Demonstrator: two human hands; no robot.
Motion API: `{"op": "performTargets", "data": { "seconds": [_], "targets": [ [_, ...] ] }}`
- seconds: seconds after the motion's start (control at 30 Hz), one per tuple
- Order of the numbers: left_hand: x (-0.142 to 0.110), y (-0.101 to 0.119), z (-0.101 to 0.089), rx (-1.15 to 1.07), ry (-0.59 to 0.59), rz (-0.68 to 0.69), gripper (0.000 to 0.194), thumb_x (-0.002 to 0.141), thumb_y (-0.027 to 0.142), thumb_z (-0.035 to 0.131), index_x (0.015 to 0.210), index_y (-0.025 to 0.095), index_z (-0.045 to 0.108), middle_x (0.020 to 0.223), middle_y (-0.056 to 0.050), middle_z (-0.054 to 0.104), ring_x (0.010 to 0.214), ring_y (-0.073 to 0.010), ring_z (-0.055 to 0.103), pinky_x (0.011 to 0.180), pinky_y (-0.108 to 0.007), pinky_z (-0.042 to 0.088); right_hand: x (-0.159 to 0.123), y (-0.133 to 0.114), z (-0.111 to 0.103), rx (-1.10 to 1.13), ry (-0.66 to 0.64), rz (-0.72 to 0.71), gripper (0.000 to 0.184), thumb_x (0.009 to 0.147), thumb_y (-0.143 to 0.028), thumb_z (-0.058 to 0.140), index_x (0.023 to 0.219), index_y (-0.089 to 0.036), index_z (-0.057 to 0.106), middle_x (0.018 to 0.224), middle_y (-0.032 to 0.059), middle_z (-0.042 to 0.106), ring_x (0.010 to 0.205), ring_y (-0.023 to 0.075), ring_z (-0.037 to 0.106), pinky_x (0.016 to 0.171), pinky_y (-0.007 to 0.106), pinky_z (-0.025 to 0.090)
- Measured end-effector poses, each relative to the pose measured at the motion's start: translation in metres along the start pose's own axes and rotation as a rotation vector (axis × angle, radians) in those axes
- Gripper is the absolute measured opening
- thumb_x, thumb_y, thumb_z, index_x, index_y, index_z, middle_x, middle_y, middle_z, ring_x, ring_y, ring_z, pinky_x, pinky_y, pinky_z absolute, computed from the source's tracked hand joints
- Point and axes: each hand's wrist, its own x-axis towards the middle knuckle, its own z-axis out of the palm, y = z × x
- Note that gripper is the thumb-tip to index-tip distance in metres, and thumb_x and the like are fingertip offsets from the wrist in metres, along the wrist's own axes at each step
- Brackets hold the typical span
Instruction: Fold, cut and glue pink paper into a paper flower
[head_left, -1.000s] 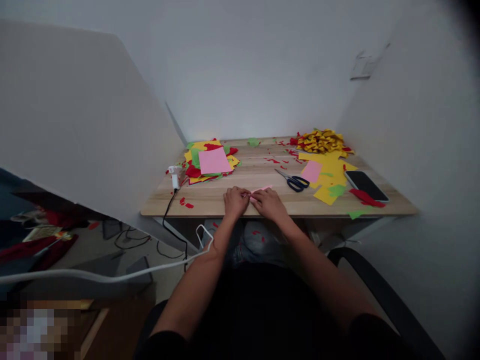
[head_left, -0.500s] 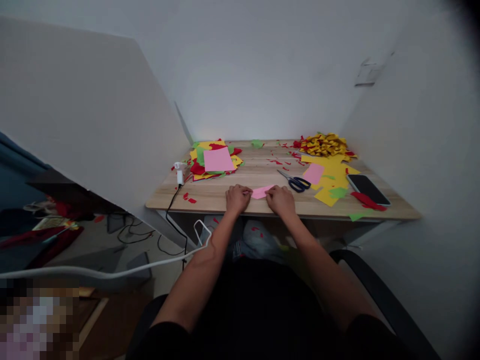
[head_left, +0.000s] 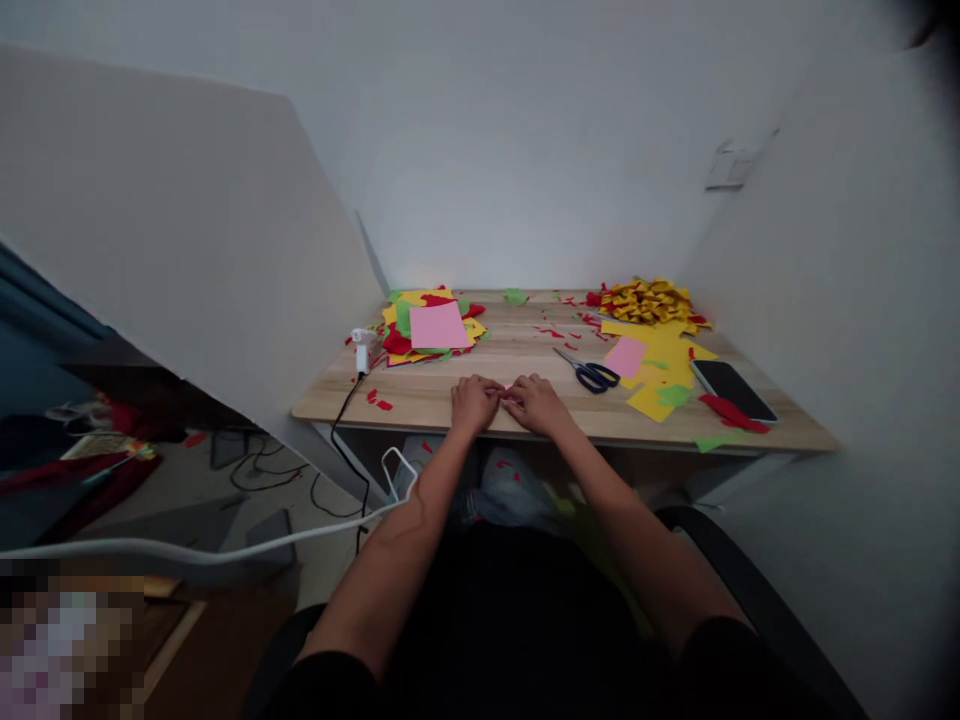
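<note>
1 small piece of pink paper (head_left: 508, 387) sits between 2 bare hands, near the middle of the desk's (head_left: 517, 350) front edge; fingers cover most of it, so I cannot tell its shape from my remote view. I see the left hand (head_left: 475, 403) pinching it from the left and the right hand (head_left: 537, 404) pinching it from the right, their fingertips nearly meeting. To the right, further from the front edge, lie navy-handled scissors (head_left: 592, 376), blades pointing toward the far left corner. Just beside the handles, a pink sheet (head_left: 625, 357) overlaps yellow sheets (head_left: 660, 345). Toward the right edge I make out a dark-screened phone (head_left: 735, 390), with a red scrap (head_left: 731, 412) at its near end. A ruffled yellow-and-red heap (head_left: 649, 302) fills the far right corner. Toward the far left corner, a larger pink sheet (head_left: 439, 327) tops a multicoloured paper stack (head_left: 397, 342).
</note>
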Motion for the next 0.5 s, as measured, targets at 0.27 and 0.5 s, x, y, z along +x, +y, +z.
{"op": "performTargets", "data": {
  "seconds": [0.27, 0.5],
  "targets": [
    [0.0001, -0.0002, 0.0000, -0.006, -0.004, -0.006, 0.024, 0.091, 0.036, 0.058, 0.104, 0.033, 0.078, 0.111, -0.004, 0.072, 0.112, -0.0256, 0.057, 0.096, -0.037, 0.041, 0.0036, 0.0048, 0.0015, -0.004, 0.051, 0.166, 0.032, 0.099, -0.035, 0.046, 0.102, -0.024, 0.076, 0.113, 0.0087, 0.070, 0.109, 0.0262, 0.052, 0.092, 0.036, 0.037],
    [-0.0013, 0.0000, -0.0008, -0.014, 0.000, 0.010, 0.024, 0.090, 0.038, 0.059, 0.102, 0.033, 0.079, 0.108, -0.005, 0.072, 0.112, -0.0258, 0.057, 0.097, -0.037, 0.040, 0.0090, 0.0073, 0.0082, 0.010, 0.104, 0.352, 0.033, 0.094, -0.044, 0.051, 0.101, -0.019, 0.071, 0.111, 0.0131, 0.067, 0.110, 0.0296, 0.053, 0.092, 0.040, 0.037]
  ]
}}
